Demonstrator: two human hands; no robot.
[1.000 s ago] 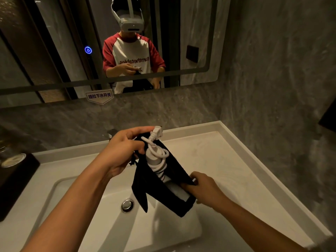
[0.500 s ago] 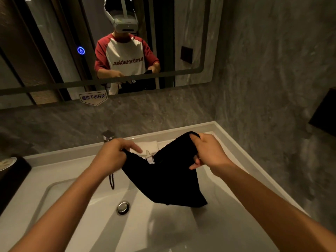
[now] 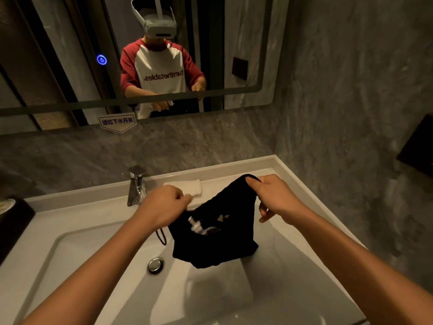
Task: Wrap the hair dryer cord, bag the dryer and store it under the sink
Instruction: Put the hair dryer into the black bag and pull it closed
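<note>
Two hands: both are gripping a black bag (image 3: 218, 240) by its mouth over the sink (image 3: 70, 266).
Left hand (image 3: 164, 207): closing on the bag's near-left edge; a drawstring loop (image 3: 161, 238) is dangling below it.
Right hand (image 3: 269, 195): pinching the far rim, lifting it higher.
Hair dryer (image 3: 199, 227): mostly hiding inside the bag, only pale glints showing.
Towel (image 3: 187, 186): lying folded on the counter, partly covered by the left hand.

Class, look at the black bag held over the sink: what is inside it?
Through the black bag's open mouth only a pale plug and a bit of cord show. The cloth hides the rest, so the dryer itself cannot be seen.
</note>
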